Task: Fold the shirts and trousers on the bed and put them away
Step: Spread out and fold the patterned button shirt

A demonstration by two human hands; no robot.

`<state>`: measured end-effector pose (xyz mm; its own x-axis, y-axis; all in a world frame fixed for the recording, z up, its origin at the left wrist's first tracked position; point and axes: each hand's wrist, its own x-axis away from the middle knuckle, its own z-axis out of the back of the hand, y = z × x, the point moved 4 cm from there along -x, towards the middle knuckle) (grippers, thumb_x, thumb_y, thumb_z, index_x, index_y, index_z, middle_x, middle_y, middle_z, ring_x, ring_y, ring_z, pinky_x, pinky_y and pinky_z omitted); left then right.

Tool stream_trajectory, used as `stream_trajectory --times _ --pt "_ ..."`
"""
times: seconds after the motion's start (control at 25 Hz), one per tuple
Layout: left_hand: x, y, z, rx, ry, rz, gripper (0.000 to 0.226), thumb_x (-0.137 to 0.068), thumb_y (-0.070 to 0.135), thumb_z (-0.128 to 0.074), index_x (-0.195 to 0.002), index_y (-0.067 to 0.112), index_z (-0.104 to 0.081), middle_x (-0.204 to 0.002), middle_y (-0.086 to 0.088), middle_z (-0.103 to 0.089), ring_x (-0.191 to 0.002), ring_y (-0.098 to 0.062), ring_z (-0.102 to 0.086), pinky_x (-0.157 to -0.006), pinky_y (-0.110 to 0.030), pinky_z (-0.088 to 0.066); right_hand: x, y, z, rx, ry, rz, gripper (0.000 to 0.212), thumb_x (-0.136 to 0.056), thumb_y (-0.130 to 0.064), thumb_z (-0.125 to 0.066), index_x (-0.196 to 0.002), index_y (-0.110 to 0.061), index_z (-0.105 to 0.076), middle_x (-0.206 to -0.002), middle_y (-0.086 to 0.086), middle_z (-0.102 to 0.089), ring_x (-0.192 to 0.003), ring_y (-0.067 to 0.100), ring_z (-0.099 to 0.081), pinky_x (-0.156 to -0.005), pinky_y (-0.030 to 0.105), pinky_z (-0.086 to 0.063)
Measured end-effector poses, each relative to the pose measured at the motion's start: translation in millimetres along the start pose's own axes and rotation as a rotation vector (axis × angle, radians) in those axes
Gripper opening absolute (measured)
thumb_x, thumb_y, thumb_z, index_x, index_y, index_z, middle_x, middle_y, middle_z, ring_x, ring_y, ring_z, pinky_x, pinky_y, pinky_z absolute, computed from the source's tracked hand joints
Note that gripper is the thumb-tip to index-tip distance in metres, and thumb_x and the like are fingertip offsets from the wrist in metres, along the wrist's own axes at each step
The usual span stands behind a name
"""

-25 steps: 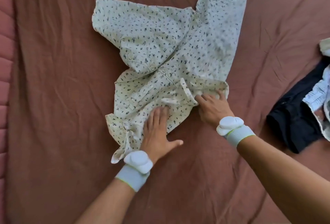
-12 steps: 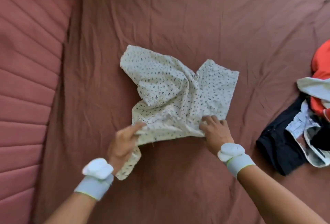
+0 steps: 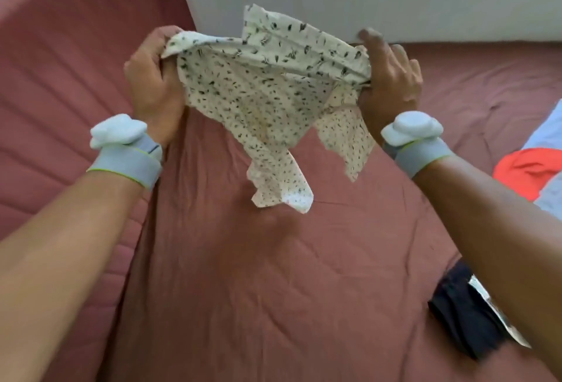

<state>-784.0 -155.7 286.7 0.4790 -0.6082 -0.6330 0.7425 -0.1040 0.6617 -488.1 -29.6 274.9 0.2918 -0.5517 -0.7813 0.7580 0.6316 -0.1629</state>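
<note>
Both hands up: left hand (image 3: 153,77) and right hand (image 3: 390,77) each grip the cream leaf-print cotton shirt (image 3: 267,92), bunched, clear above the rust-brown bedsheet (image 3: 273,290).

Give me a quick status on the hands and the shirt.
Left hand and right hand both grip the printed shirt, held up off the bed. Dark trousers lie at right. Nothing in the way.

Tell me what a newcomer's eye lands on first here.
The cream printed shirt at centre, held up off the reddish-brown bed sheet, the left hand and right hand gripping its two ends. Next, the orange garment at the right edge and the dark garment lower right.
</note>
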Motion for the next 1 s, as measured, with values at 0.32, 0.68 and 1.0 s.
stream_trajectory --times 0.32,0.68,1.0 --pt "208.8 -84.6 83.6 -0.093 -0.698 0.253 0.059 -0.077 -0.005 -0.050 -0.113 0.038 -0.068 -0.111 0.001 -0.068 -0.100 0.000 -0.065 -0.104 -0.017 -0.042 178.1 -38.7 45.2 -0.185 -0.411 0.650 0.033 -0.090 0.003 -0.042 -0.118 -0.009 -0.056 -0.102 0.007 -0.068 -0.077 0.026 -0.057 -0.067 0.037 -0.034" --pt "603.8 -179.0 77.2 -0.376 -1.330 0.529 0.040 -0.097 0.013 -0.052 -0.127 0.036 -0.063 -0.144 -0.003 -0.051 -0.137 -0.026 -0.042 -0.117 -0.035 -0.027 566.7 -62.3 12.5 -0.038 -1.517 0.462 0.063 -0.030 -0.012 -0.086 -0.089 -0.022 -0.067 -0.091 -0.001 -0.066 -0.074 0.019 -0.064 -0.068 0.039 -0.043" --pt "548.0 -121.2 51.6 -0.183 -1.149 0.407 0.034 -0.097 0.040 -0.044 -0.116 0.026 -0.069 -0.102 0.006 -0.070 -0.094 -0.011 -0.062 -0.085 -0.026 -0.049 530.2 -149.7 -5.6 -0.489 -1.734 0.144 0.116 -0.071 -0.066 -0.066 -0.153 -0.028 0.006 -0.162 -0.004 0.006 -0.147 0.016 0.005 -0.118 0.045 -0.003"
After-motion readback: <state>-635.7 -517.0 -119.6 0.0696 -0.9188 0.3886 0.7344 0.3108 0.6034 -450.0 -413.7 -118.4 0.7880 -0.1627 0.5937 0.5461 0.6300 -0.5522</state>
